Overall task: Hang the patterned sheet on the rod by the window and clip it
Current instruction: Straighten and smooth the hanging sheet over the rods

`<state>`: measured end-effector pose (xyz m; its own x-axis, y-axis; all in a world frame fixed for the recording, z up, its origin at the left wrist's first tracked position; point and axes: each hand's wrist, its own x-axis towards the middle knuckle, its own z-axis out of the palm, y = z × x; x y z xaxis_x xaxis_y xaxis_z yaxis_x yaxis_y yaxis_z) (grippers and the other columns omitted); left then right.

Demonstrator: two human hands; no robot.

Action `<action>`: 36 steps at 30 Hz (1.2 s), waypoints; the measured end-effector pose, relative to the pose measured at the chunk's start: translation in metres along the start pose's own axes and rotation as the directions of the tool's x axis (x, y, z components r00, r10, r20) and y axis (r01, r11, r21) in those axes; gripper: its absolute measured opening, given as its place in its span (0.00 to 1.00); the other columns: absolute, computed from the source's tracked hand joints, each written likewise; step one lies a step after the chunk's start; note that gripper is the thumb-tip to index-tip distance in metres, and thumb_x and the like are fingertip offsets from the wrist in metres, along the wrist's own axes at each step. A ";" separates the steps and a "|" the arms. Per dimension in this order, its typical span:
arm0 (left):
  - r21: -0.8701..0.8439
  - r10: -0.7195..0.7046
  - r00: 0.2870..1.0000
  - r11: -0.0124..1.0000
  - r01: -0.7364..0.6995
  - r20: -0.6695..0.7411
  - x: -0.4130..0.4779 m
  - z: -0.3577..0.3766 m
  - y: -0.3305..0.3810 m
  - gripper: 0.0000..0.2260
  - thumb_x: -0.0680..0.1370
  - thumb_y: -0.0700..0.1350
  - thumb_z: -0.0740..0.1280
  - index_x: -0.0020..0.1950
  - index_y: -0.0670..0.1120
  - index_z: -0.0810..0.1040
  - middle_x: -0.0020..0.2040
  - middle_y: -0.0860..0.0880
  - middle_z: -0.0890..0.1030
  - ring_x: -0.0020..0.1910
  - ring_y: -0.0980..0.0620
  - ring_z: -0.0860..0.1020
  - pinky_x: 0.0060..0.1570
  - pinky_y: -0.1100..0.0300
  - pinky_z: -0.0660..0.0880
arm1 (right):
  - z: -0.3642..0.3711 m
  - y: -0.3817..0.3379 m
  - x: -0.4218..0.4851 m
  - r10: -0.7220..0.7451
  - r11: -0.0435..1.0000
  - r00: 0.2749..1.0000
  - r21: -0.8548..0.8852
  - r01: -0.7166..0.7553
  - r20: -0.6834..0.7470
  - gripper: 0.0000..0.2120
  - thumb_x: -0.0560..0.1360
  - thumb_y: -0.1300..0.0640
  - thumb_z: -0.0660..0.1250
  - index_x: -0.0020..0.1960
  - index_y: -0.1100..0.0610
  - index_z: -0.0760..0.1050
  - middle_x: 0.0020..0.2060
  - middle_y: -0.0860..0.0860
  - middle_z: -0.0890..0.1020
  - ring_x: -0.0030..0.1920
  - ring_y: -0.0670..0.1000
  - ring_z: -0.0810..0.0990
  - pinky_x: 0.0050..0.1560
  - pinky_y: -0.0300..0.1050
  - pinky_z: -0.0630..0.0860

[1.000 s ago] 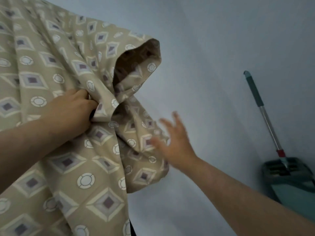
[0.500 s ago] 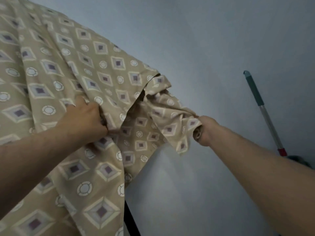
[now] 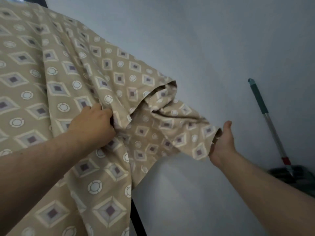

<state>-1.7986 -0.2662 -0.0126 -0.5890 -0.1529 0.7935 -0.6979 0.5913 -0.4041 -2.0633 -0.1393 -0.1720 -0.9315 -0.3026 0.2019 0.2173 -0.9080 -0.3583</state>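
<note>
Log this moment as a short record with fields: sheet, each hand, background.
sheet: beige patterned sheet draped from upper left, corner stretched rightward
left hand: left hand grips a bunched fold
right hand: right hand holds the stretched corner, thumb up; fingers hidden behind cloth
background: mop handle leaning on pale wall
clips: none visible

Matt woven cloth sheet [image 3: 71,79]; smooth matt painted wall [image 3: 213,48].
</note>
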 end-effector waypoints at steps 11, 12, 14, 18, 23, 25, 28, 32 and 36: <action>-0.269 0.087 0.994 0.958 -0.103 -0.071 -0.046 -0.003 -0.009 0.13 0.79 0.50 0.59 0.57 0.48 0.78 0.57 0.50 0.76 0.58 0.47 0.74 0.58 0.52 0.72 | 0.045 0.062 -0.089 -0.219 0.421 0.876 -0.769 0.482 0.429 0.10 0.77 0.50 0.65 0.58 0.48 0.74 0.59 0.45 0.76 0.59 0.45 0.73 0.54 0.41 0.68; -0.303 0.105 0.992 0.945 -0.120 -0.068 -0.052 -0.006 -0.013 0.13 0.79 0.50 0.59 0.58 0.48 0.78 0.59 0.50 0.76 0.60 0.48 0.73 0.60 0.53 0.70 | 0.054 0.065 -0.100 -0.236 0.441 0.854 -0.732 0.520 0.464 0.09 0.77 0.50 0.64 0.57 0.48 0.75 0.57 0.44 0.77 0.58 0.45 0.74 0.54 0.42 0.69; -0.346 0.140 0.987 0.925 -0.159 -0.079 -0.064 -0.014 -0.022 0.17 0.80 0.53 0.58 0.64 0.48 0.76 0.64 0.51 0.75 0.64 0.50 0.72 0.62 0.56 0.68 | 0.070 0.069 -0.125 -0.290 0.487 0.791 -0.628 0.607 0.539 0.05 0.78 0.49 0.64 0.52 0.47 0.76 0.52 0.43 0.79 0.55 0.45 0.77 0.54 0.44 0.74; -0.388 0.089 0.987 0.912 -0.134 -0.132 -0.097 -0.024 -0.059 0.29 0.76 0.62 0.51 0.74 0.52 0.67 0.74 0.54 0.66 0.73 0.53 0.63 0.68 0.58 0.60 | 0.105 0.082 -0.175 -0.480 0.239 0.485 -0.423 0.874 0.731 0.10 0.73 0.45 0.63 0.54 0.45 0.73 0.51 0.40 0.76 0.54 0.42 0.75 0.55 0.37 0.73; -0.368 -0.032 0.991 0.930 -0.020 -0.134 -0.156 -0.025 -0.131 0.36 0.72 0.68 0.42 0.77 0.54 0.59 0.78 0.54 0.57 0.76 0.56 0.54 0.70 0.64 0.48 | 0.146 0.121 -0.231 -0.412 0.171 0.358 -0.315 0.934 0.838 0.20 0.72 0.45 0.61 0.59 0.55 0.73 0.54 0.45 0.75 0.57 0.46 0.73 0.58 0.43 0.71; -0.376 -0.084 0.990 0.926 0.036 -0.114 -0.188 -0.026 -0.162 0.36 0.72 0.68 0.41 0.78 0.56 0.57 0.79 0.56 0.56 0.77 0.57 0.52 0.70 0.64 0.47 | 0.157 0.146 -0.257 -0.357 0.209 0.357 -0.298 0.931 0.864 0.21 0.72 0.44 0.59 0.60 0.54 0.73 0.54 0.43 0.74 0.57 0.44 0.72 0.58 0.39 0.69; -0.362 -0.128 0.985 0.929 0.078 -0.116 -0.230 -0.033 -0.208 0.34 0.74 0.67 0.41 0.78 0.57 0.57 0.79 0.57 0.55 0.77 0.58 0.51 0.71 0.64 0.46 | 0.183 0.185 -0.301 -0.280 0.236 0.303 -0.241 0.941 0.911 0.21 0.73 0.45 0.59 0.61 0.54 0.73 0.55 0.44 0.75 0.57 0.43 0.72 0.58 0.34 0.67; -0.328 -0.171 0.984 0.934 0.143 -0.055 -0.252 -0.057 -0.289 0.32 0.75 0.67 0.42 0.77 0.58 0.57 0.78 0.59 0.54 0.76 0.62 0.48 0.69 0.69 0.40 | 0.256 0.225 -0.348 -0.133 0.328 0.324 -0.267 0.906 0.937 0.19 0.73 0.46 0.60 0.61 0.52 0.73 0.55 0.42 0.75 0.58 0.43 0.73 0.59 0.38 0.69; -0.345 -0.266 0.964 0.906 0.246 -0.010 -0.250 -0.101 -0.380 0.31 0.76 0.66 0.44 0.76 0.57 0.60 0.77 0.60 0.56 0.72 0.70 0.46 0.70 0.69 0.41 | 0.334 0.240 -0.371 0.035 0.415 0.375 -0.355 0.838 0.926 0.12 0.77 0.49 0.63 0.60 0.43 0.69 0.55 0.30 0.69 0.58 0.38 0.70 0.57 0.41 0.71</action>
<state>-1.3453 -0.3722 -0.0115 -0.3786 -0.2969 0.8767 -0.6365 0.7712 -0.0137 -1.5683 -0.3421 -0.0282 -0.0713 -0.4136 0.9077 -0.7935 -0.5279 -0.3029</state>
